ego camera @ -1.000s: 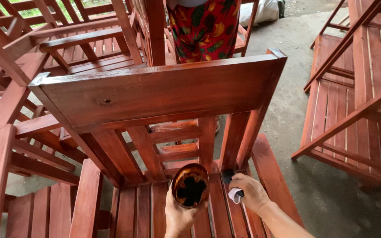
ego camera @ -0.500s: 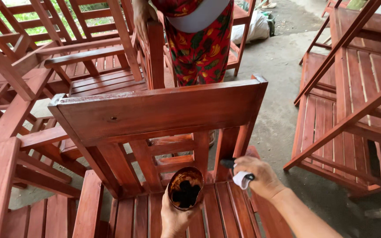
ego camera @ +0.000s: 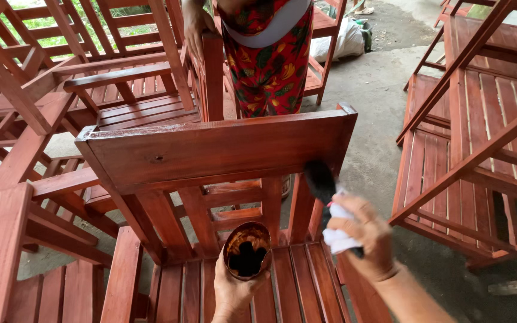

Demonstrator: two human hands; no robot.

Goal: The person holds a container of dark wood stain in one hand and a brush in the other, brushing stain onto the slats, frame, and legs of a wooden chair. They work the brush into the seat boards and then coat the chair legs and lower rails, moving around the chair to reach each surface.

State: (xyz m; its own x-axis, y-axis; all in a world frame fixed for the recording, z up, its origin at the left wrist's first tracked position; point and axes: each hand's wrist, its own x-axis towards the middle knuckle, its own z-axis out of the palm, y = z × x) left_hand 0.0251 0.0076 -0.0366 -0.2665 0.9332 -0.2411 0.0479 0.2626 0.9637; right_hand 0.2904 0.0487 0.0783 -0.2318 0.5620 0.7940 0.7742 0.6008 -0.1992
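Left hand grips the cup upright over the chair seat, near the brush, which the right hand clasps, cloth-wrapped, against the backrest's right corner.

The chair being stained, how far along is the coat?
Done: the chair's wide top board and seat slats already look glossy red-brown. In hand: the right hand holds a dark brush, its handle wrapped in white cloth, against the board's lower right edge; the left hand holds a cup of dark stain. Left: I cannot tell which parts remain bare.
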